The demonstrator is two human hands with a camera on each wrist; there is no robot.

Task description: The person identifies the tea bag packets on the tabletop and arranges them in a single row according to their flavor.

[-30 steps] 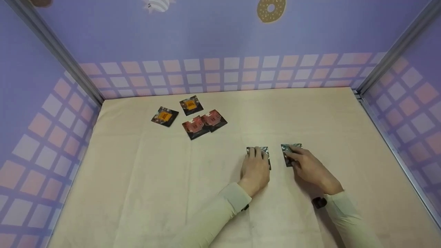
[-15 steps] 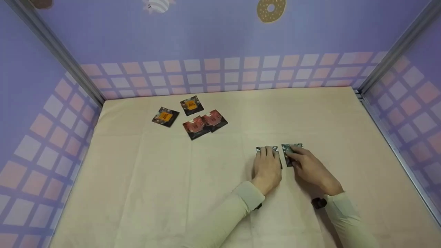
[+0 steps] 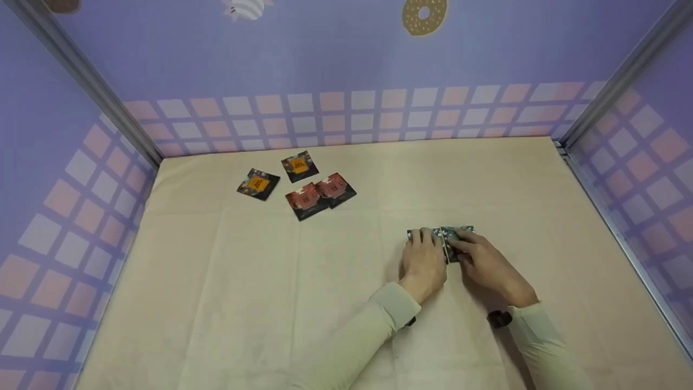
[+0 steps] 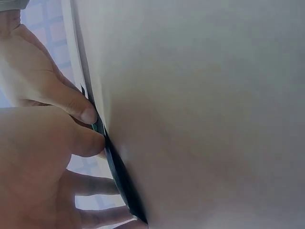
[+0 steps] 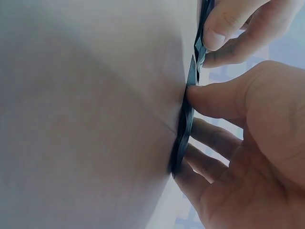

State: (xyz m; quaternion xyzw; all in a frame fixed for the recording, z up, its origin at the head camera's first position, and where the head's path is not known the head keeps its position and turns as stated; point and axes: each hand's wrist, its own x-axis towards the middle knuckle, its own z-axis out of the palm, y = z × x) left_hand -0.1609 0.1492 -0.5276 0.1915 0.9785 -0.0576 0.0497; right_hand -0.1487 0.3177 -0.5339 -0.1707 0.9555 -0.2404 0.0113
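- The left hand (image 3: 425,264) lies with flat fingers on a dark packet (image 3: 419,235), pressing it on the table (image 3: 270,303).
- The right hand (image 3: 484,264) presses a second dark packet (image 3: 460,232), fingers and thumb on it.
- The two packets touch, near 4 o'clock from the table centre.
- Four other packets (image 3: 303,181) lie at 11 o'clock, well apart.

Cream table (image 3: 270,303); seemingly six packets (image 3: 306,184)

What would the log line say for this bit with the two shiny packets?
left hand: presses left packet | right hand: presses right packet | packets: side by side, edges meeting
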